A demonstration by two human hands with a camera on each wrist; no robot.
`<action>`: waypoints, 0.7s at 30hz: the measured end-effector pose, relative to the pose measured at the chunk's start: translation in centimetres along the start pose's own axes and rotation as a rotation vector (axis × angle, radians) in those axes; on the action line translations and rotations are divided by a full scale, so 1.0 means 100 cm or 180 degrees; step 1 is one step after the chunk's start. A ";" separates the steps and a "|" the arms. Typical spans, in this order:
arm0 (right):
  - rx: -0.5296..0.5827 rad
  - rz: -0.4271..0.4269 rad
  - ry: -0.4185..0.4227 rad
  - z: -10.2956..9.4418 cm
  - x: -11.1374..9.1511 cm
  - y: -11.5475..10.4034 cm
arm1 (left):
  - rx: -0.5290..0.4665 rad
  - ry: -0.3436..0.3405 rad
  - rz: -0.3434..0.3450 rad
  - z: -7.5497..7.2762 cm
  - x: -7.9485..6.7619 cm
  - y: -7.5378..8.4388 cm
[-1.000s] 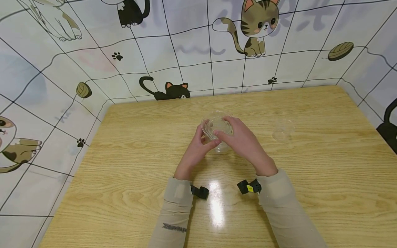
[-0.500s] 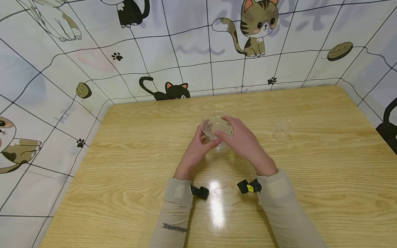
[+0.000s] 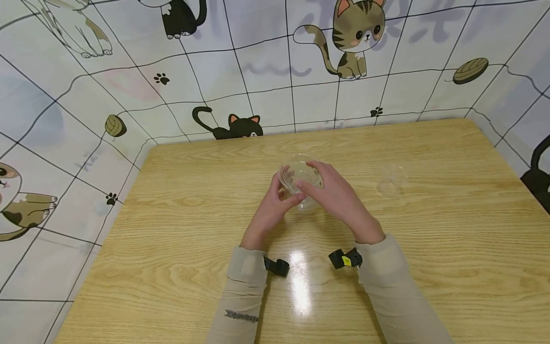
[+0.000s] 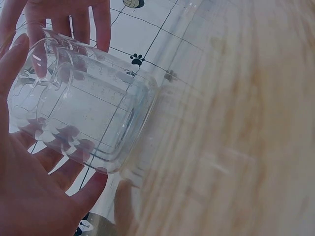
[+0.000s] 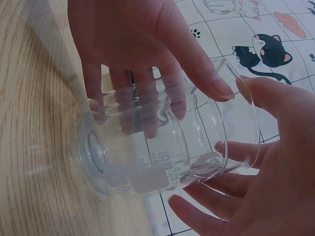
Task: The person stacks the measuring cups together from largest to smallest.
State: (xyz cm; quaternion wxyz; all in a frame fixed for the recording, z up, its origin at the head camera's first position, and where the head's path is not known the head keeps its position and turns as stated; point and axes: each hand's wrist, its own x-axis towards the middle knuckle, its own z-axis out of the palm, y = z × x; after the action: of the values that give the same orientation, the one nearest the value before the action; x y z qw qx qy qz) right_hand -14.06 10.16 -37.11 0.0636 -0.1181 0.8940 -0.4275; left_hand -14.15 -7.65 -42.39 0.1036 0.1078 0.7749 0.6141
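Clear glass beakers (image 3: 301,172) stand nested on the table, spouted rims stacked one above another; how many cannot be counted surely. White scale marks show on the glass (image 4: 98,103) in the left wrist view. My left hand (image 3: 275,203) curls round the left side of the outer beaker, its thumb on the near side. Higher up, my right hand (image 3: 333,196) grips the right side near the rims, thumb in front. In the right wrist view, the left hand (image 5: 128,39) comes from the top and the right hand (image 5: 275,152) from the right.
Another small clear beaker (image 3: 390,181) stands on the wooden table (image 3: 180,248) to the right, faint against the wood. A wall covering (image 3: 266,67) printed with cats and a grid rises behind and at both sides.
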 end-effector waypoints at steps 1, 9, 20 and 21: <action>0.0007 -0.0001 -0.0002 0.000 0.000 0.000 | -0.0019 -0.0019 -0.0003 0.000 -0.001 0.003; -0.0025 -0.0078 0.0061 -0.001 0.000 0.000 | -0.0048 -0.0099 -0.0034 -0.001 -0.008 0.020; -0.0001 -0.0175 0.0356 -0.017 -0.001 0.009 | -0.0059 -0.0105 -0.0154 -0.001 -0.008 0.019; 0.0002 -0.0168 0.0386 -0.018 -0.001 0.011 | -0.0065 -0.0085 -0.0145 -0.001 -0.006 0.015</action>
State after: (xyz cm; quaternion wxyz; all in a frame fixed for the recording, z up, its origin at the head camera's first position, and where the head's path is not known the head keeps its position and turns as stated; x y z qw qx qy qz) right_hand -14.53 12.16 -36.84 -0.0020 -0.1155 0.8926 -0.4358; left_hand -13.51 -7.58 -40.88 0.1290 0.0973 0.7694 0.6180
